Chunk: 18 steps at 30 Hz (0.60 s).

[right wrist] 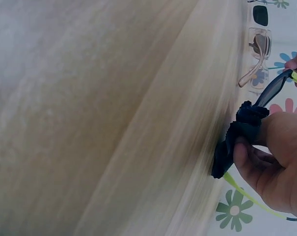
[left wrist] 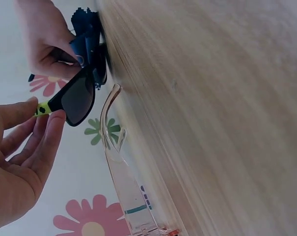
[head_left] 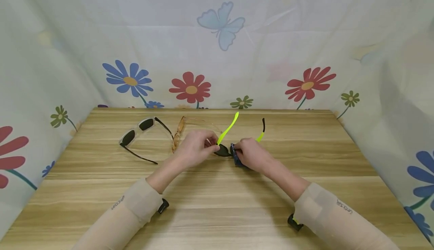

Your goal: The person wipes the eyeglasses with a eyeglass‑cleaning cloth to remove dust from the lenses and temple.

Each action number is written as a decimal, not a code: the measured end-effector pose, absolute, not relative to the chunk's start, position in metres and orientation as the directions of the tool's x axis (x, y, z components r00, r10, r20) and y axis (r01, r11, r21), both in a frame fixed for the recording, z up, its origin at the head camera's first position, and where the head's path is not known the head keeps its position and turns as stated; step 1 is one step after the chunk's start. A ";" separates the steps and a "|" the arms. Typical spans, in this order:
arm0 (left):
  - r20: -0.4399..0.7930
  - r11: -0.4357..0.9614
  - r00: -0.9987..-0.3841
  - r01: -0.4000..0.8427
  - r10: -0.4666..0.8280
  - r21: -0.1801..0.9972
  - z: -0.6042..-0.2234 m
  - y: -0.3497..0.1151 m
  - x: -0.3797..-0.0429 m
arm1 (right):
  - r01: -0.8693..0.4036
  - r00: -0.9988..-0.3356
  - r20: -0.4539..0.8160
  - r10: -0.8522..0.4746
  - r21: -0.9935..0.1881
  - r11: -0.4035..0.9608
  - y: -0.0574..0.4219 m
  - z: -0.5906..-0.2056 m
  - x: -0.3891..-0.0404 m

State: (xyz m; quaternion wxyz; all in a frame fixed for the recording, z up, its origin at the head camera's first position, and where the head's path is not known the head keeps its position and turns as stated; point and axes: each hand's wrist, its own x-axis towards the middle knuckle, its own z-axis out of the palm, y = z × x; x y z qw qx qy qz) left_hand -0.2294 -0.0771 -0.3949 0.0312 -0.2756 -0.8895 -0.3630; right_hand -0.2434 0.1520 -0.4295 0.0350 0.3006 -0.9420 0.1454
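Both hands hold one pair of sunglasses (head_left: 222, 151) with dark lenses, a black front and neon-yellow temples. My left hand (head_left: 196, 146) pinches it at the hinge corner, thumb on one side and fingertips on the other, as the left wrist view shows. A dark blue cloth (right wrist: 235, 140) is folded around the other lens, and my right hand (head_left: 252, 153) pinches lens and cloth between thumb and fingers. That lens is mostly hidden by the cloth. Both temples stand unfolded, pointing away toward the back of the table.
Left of my left hand lie clear orange-brown framed glasses (head_left: 178, 131), partly behind the hand. Farther left rest white-framed sunglasses (head_left: 137, 131) with black temples spread open. The wooden table (head_left: 217, 220) ends at a floral curtain (head_left: 149, 39) behind and on both sides.
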 end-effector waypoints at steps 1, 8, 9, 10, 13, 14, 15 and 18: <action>0.259 0.584 -0.846 0.514 0.466 0.628 -0.395 -0.077 -0.229 | -0.575 -0.818 0.156 -0.554 -0.255 0.777 0.152 -0.430 -0.244; 0.297 0.574 -0.832 0.542 0.469 0.614 -0.396 -0.075 -0.230 | -0.540 -0.841 0.114 -0.529 -0.249 0.804 0.151 -0.429 -0.247; 0.298 0.574 -0.832 0.543 0.469 0.613 -0.397 -0.075 -0.230 | -0.528 -0.848 0.102 -0.520 -0.246 0.813 0.151 -0.429 -0.247; 0.297 0.573 -0.832 0.542 0.469 0.615 -0.397 -0.076 -0.230 | -0.519 -0.854 0.093 -0.513 -0.244 0.819 0.151 -0.429 -0.248; 0.293 0.569 -0.834 0.538 0.468 0.622 -0.397 -0.076 -0.231 | -0.489 -0.871 0.079 -0.485 -0.228 0.842 0.153 -0.428 -0.248; 0.292 0.568 -0.834 0.537 0.469 0.623 -0.397 -0.076 -0.231 | -0.483 -0.875 0.081 -0.478 -0.222 0.847 0.153 -0.429 -0.248; 0.292 0.567 -0.833 0.538 0.469 0.624 -0.397 -0.076 -0.231 | -0.480 -0.877 0.086 -0.473 -0.215 0.850 0.154 -0.429 -0.248; 0.295 0.566 -0.830 0.543 0.474 0.620 -0.397 -0.075 -0.231 | -0.478 -0.878 0.106 -0.466 -0.195 0.856 0.155 -0.431 -0.248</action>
